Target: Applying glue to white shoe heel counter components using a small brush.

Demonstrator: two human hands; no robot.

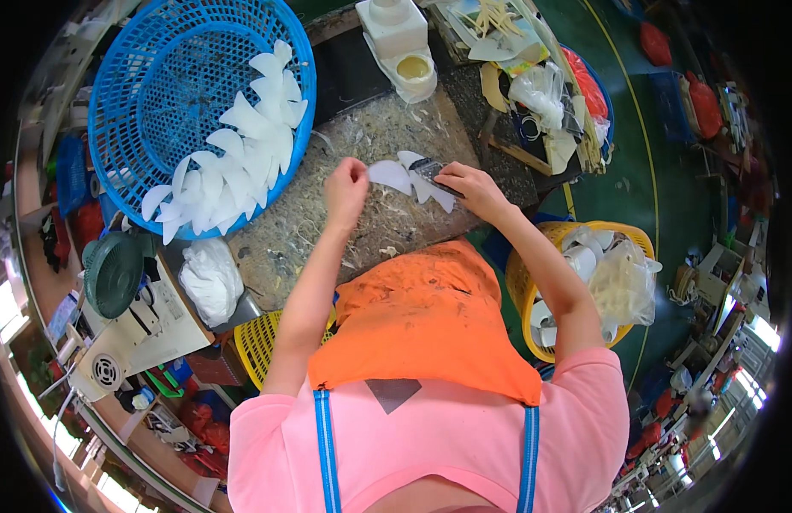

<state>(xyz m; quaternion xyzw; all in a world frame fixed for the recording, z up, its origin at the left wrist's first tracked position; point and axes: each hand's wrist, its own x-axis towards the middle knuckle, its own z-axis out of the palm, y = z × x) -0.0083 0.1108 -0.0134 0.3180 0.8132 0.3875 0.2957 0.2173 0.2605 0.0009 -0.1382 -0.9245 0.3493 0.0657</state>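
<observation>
Several thin white curved pieces (390, 177) lie on the stained work board (379, 224), some with pointed tips fanned out to the right. My left hand (348, 190) is closed in a pinch at the left end of these pieces; what its fingertips hold, if anything, is hidden. In my right hand (471, 188) is a dark, flat brush-like tool (427, 170), laid across the pointed pieces. To the left, a large blue plastic basket (304, 51) holds an overlapping row of similar white pieces (233, 175).
Behind the board stands a white container with a yellowish round opening (413, 67). A white plastic bag (211, 280) sits at the board's left corner. Yellow baskets (523, 295) flank my body, the right one holding white pieces and a clear bag. Cluttered scraps (537, 94) fill the far right.
</observation>
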